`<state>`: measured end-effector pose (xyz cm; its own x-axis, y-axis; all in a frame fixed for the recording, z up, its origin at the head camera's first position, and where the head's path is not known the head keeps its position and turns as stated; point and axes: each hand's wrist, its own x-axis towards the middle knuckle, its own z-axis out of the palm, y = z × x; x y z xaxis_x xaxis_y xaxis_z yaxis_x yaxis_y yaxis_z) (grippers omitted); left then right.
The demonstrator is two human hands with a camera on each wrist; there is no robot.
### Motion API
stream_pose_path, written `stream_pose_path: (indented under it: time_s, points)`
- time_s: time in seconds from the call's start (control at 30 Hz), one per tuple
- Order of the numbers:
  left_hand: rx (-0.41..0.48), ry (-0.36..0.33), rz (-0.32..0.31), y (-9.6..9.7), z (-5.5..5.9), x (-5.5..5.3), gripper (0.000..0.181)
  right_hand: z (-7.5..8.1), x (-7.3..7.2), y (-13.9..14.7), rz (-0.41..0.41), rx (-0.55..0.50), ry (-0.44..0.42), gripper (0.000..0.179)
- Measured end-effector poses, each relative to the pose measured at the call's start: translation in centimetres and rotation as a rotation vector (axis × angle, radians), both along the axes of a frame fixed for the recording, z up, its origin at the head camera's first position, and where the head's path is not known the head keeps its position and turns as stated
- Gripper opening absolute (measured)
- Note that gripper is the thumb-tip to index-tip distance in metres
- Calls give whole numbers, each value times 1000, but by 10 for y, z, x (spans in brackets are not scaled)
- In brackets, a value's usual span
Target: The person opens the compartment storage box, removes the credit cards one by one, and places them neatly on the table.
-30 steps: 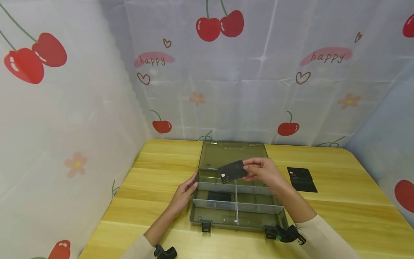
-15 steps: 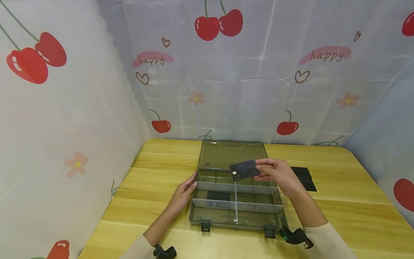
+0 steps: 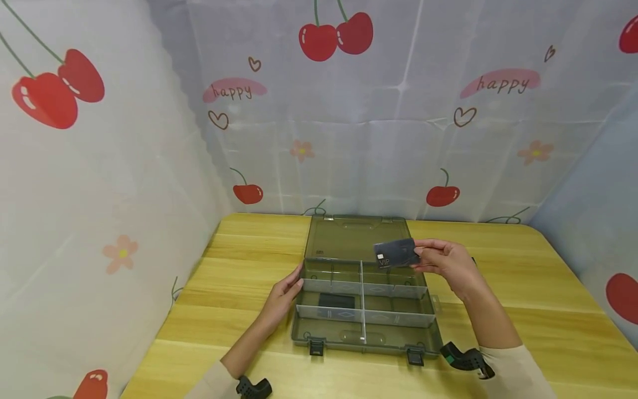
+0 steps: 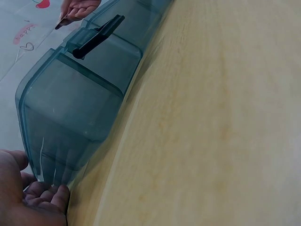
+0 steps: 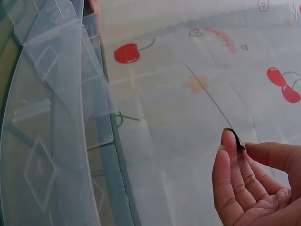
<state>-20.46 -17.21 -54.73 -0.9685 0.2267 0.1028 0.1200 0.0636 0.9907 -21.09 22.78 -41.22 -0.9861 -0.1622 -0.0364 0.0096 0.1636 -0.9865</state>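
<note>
My right hand (image 3: 446, 269) pinches a black VIP card (image 3: 396, 254) by its right end, above the back right of a clear grey compartment box (image 3: 366, 350). Seen edge-on in the right wrist view, the card (image 5: 214, 104) sits between thumb and fingers. A dark card (image 3: 336, 301) lies in the middle left compartment. My left hand (image 3: 280, 303) holds the box's left side near its back; in the left wrist view the thumb is at the rim and the curled fingers touch the wall.
The open lid (image 3: 356, 238) lies back on the wooden table (image 3: 259, 238). Two latches (image 3: 316, 347) hang at the box's front. Behind my right hand shows a small dark corner (image 3: 474, 260). Cherry-patterned cloth (image 3: 379, 149) surrounds the table.
My right hand has moved right with the VIP card, away from the box's middle, and now hides most of the two dark cards on the table. The left hand has stayed put.
</note>
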Motion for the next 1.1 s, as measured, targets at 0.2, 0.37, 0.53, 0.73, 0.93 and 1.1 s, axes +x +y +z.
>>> stream_pose_path:
  time_s: [0.2,0.37,0.53,0.73,0.93,1.1]
  points:
    - [10,9,-5,3,-1,-2,57,3,-5,17,-9,-25,39,47]
    - [1,15,4,3,1,-3,57,8,-8,31,-21,-121,48,35]
    - [-18,26,-3,3,4,-7,57,16,-8,43,-28,-156,89,29]
    - [-17,26,-16,4,2,-9,57,19,-5,53,-49,-193,101,22]
    - [-24,13,-8,1,-1,-2,56,14,-1,58,-85,-230,94,18]
    - [-7,25,-3,0,-2,0,55,11,0,63,-99,-242,118,20]
